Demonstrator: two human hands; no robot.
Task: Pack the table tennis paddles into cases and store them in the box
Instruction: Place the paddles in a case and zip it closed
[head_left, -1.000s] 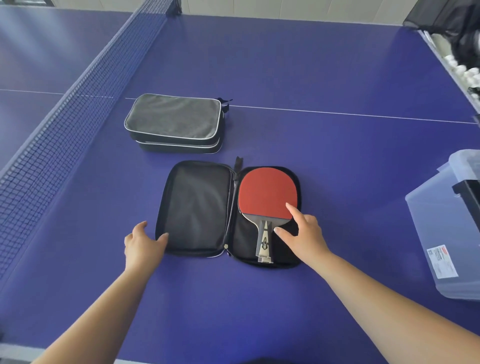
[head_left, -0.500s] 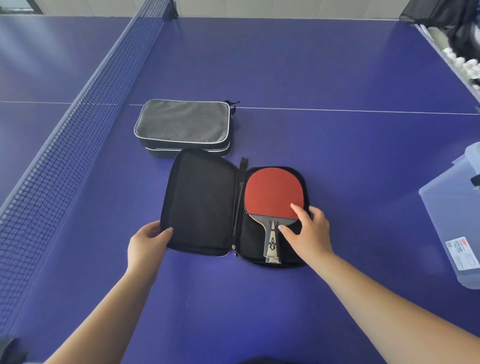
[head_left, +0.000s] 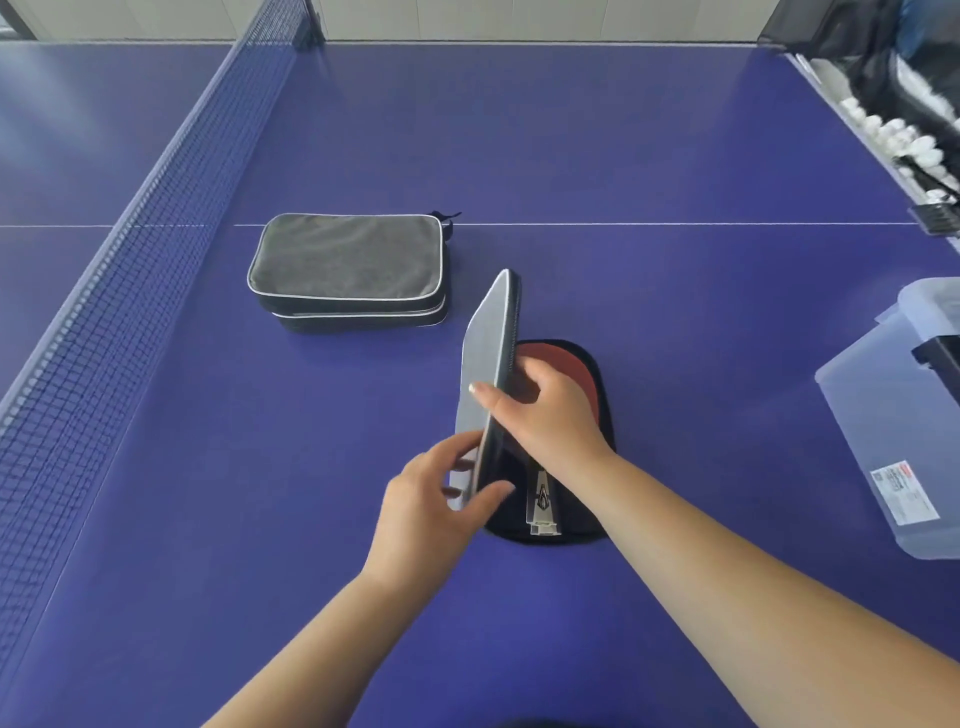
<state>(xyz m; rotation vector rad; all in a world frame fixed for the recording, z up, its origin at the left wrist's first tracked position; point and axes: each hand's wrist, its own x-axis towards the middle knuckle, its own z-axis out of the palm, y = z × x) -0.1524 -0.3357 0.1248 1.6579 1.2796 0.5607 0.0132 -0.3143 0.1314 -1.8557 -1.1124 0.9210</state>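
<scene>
— Where was the paddle (head_left: 582, 370)?
— In the open case (head_left: 488, 364), mid-table, its lid upright.
— The hands?
— The left hand (head_left: 434, 499) pinched the lid's near edge; the right hand (head_left: 545, 415) gripped it higher up. The box (head_left: 898, 415) sat at the right edge.

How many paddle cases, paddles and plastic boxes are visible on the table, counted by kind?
Paddle cases: 3, two closed ones stacked and one half-open case
Paddles: 1
Plastic boxes: 1
Total: 5
</scene>
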